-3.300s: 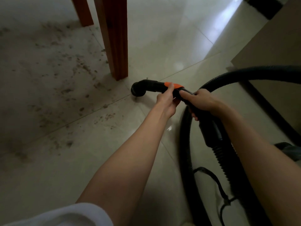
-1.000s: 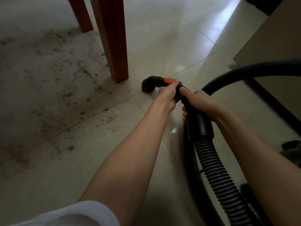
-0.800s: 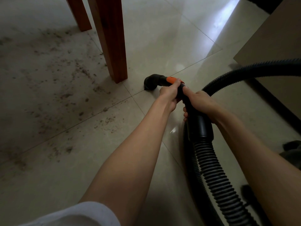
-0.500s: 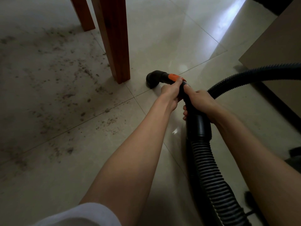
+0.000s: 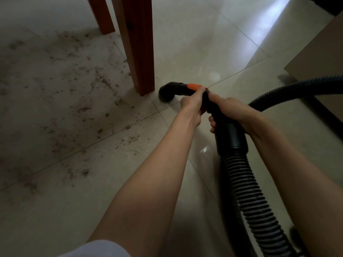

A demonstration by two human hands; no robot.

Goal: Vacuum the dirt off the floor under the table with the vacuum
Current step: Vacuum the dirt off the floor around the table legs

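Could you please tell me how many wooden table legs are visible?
2: a thick reddish-brown wooden leg beside the black vacuum nozzle, and a thinner wooden leg behind it, upper left. Others may lie outside the frame.

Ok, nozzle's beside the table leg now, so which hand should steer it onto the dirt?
Left, probably. The left hand grips the wand nearest the nozzle, on the side facing the dirt left of the table leg. The right hand grips further back, by the hose.
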